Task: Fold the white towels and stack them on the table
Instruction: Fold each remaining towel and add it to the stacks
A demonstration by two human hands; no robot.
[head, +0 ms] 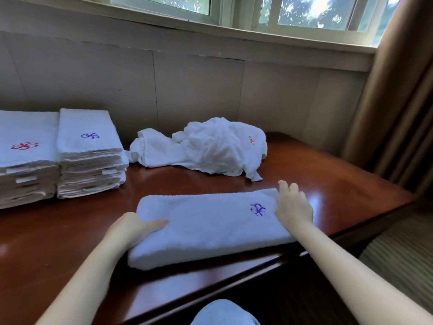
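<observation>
Towel, folded into a long thick strip, lies near the front edge of the glossy wooden surface. The left hand grips its left end, thumb on top, the other fingers hidden beneath. The right hand holds the right end, fingers bent over the far corner. For a clean fold, bring one end squarely onto the other with edges flush, then press flat, since plush terry likely springs back. It probably belongs on the blue-marked stack, left of the crumpled pile.
</observation>
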